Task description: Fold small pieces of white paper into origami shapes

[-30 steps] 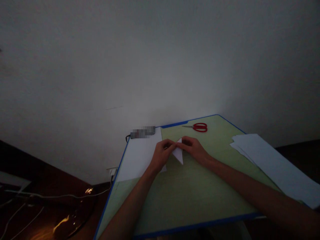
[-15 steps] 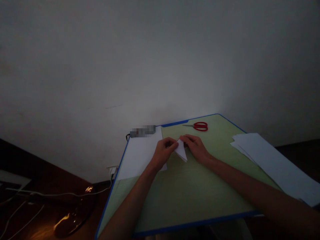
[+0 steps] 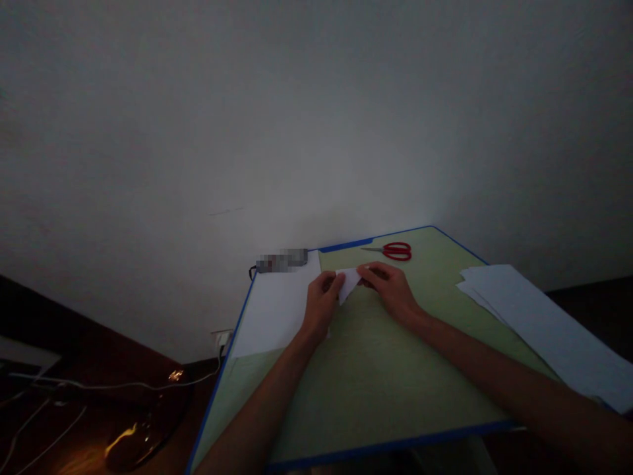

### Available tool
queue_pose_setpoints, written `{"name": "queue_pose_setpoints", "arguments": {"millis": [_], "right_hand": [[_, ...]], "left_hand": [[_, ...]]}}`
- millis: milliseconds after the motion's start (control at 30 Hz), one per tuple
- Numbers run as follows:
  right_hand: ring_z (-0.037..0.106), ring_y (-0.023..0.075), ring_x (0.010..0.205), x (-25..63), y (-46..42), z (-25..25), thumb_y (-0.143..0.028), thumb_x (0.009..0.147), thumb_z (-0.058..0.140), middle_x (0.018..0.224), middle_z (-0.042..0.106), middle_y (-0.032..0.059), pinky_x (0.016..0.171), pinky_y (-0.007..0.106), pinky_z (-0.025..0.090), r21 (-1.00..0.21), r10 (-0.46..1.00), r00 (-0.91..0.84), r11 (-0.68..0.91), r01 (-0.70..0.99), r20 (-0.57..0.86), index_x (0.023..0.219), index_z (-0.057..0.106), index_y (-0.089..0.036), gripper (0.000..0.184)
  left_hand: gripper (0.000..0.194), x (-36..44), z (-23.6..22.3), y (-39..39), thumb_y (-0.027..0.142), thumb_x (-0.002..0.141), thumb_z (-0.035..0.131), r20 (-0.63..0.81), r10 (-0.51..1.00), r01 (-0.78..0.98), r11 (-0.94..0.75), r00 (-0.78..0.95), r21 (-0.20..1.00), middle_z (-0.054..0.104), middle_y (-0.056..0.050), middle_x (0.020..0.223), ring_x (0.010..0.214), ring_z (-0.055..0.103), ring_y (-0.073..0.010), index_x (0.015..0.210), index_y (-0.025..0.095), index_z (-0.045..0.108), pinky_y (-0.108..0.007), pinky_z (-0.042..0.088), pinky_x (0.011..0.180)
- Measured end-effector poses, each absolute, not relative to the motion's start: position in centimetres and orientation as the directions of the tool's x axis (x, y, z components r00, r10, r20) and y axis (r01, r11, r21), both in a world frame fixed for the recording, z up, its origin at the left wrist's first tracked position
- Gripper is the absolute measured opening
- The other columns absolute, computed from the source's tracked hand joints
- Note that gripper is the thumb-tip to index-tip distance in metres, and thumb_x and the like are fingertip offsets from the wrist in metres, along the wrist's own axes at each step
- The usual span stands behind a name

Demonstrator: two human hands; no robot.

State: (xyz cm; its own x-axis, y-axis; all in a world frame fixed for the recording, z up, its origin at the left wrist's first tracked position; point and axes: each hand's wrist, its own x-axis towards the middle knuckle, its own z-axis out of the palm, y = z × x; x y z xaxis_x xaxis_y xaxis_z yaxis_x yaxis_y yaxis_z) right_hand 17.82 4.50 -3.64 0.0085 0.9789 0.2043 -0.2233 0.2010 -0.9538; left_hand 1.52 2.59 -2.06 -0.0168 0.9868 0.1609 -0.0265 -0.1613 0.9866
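Between my hands, above the middle of the table, is a small piece of folded white paper, roughly triangular with a point facing down. My left hand pinches its left side between thumb and fingers. At the upper right corner, the fingertips of my right hand grip the same paper. The fingers partly cover it, so its layers cannot be made out. A white sheet lies flat on the table just left of my left hand.
Red-handled scissors lie beyond my right hand, blades pointing left. More white sheets overlap the right edge of the blue-rimmed table. A blurred-out object sits at the back left corner. Cables run below left, beside the wall.
The folded paper has turned in my hands: its point hung to the lower right and now aims down and left. My left thumb has shifted along it. The scissors and sheets stay put.
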Motion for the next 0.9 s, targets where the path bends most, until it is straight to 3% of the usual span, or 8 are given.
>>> {"name": "queue_pose_setpoints", "arguments": {"millis": [100,267,400,500,667,900], "right_hand": [[0.064,0.0174,0.072,17.93,4.19,-3.26,-0.046,0.071,0.081,0.075,0.069,0.0023,0.074,0.033,0.052,-0.969,0.971,-0.081,0.212,-0.130,0.223,0.079,0.072,-0.018,0.030],[0.062,0.0169,0.071,17.77,3.90,-2.86,-0.051,0.074,0.078,0.075,0.069,0.0023,0.073,0.033,0.051,-0.965,0.955,-0.135,0.260,-0.035,0.262,0.080,0.073,-0.018,0.034],[0.061,0.0168,0.067,17.50,3.80,-3.01,-0.055,0.073,0.077,0.073,0.069,0.0021,0.065,0.032,0.051,-0.969,0.955,-0.165,0.244,-0.026,0.245,0.078,0.069,-0.019,0.037],[0.057,0.0155,0.062,17.61,3.85,-3.13,-0.059,0.072,0.077,0.068,0.064,0.0004,0.056,0.029,0.048,-0.978,0.953,-0.222,0.209,0.001,0.203,0.074,0.065,-0.020,0.041],[0.042,0.0119,0.056,18.12,4.17,-3.15,-0.062,0.084,0.064,0.057,0.048,-0.0035,0.053,0.028,0.034,-0.917,0.918,-0.255,0.354,0.184,0.304,0.062,0.056,-0.019,0.049],[0.045,0.0142,0.058,18.36,4.26,-2.94,-0.063,0.092,0.054,0.059,0.052,-0.0026,0.059,0.030,0.032,-0.816,0.885,-0.230,0.464,0.345,0.405,0.067,0.052,-0.022,0.048]], "left_hand": [[0.038,0.99,-2.03,2.85,0.052,0.080,0.073,0.249,0.968,0.116,-0.245,-0.021,0.963,0.065,-0.003,0.073,0.067,0.058,-0.0145,0.083,0.014,0.068,-0.026,0.047,0.061],[0.039,0.85,-2.05,2.89,0.054,0.085,0.067,0.272,0.961,0.274,-0.276,0.053,0.921,0.067,-0.003,0.074,0.067,0.057,-0.0158,0.084,0.016,0.070,-0.027,0.044,0.060],[0.042,0.77,-2.02,2.91,0.052,0.093,0.054,0.385,0.923,0.465,-0.347,0.014,0.815,0.055,0.001,0.062,0.060,0.046,-0.0136,0.068,0.019,0.059,-0.026,0.033,0.057],[0.039,0.54,-1.83,2.84,0.046,0.095,0.052,0.413,0.907,0.576,-0.380,0.081,0.724,0.050,0.003,0.057,0.056,0.042,-0.0132,0.065,0.020,0.053,-0.028,0.028,0.058],[0.034,0.60,-1.65,2.66,0.043,0.097,0.049,0.387,0.906,0.560,-0.413,0.171,0.718,0.052,0.002,0.060,0.056,0.045,-0.0145,0.070,0.022,0.050,-0.028,0.028,0.059],[0.038,0.39,-2.31,3.43,0.049,0.095,0.051,0.339,0.930,0.470,-0.366,0.145,0.803,0.052,0.003,0.064,0.061,0.045,-0.0138,0.070,0.021,0.049,-0.026,0.033,0.059]]}}
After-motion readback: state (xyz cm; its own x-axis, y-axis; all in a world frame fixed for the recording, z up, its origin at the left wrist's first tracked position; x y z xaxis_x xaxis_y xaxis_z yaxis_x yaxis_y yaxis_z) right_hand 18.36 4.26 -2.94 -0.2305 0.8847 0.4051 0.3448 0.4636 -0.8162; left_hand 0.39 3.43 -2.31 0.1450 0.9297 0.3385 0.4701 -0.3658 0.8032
